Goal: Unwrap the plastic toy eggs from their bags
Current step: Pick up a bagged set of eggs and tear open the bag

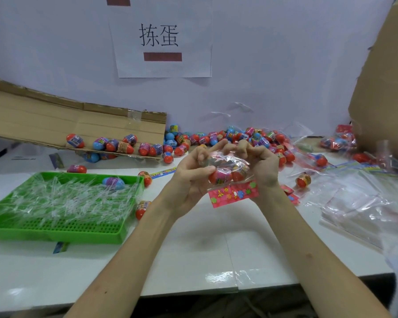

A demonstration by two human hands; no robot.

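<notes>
Both hands are up over the middle of the tabletop (193, 249), working one clear bag (225, 160) between them.
- Left hand (189, 171): grip grasping the bag's left side, thumb pressed on the red end of an egg inside, fingers curled over the top.
- Right hand (260, 166): grip grasping the right side, fingertips bunched on the plastic at the top.
- Bagged eggs (223, 176) are still inside. I can't tell the exact count. The pink flowered header card (233, 193) hangs below the hands.
- Green tray (55, 230) sits toward the left edge, full of clear plastic strips (67, 198), with one blue egg (113, 182) at its far side.
- Loose egg pile (216, 136) runs along the far edge, some of it lying on a flattened cardboard flap (55, 125) at far left.
- Empty clear bags (365, 198) are heaped at the right edge, with a few stray eggs near them.
</notes>
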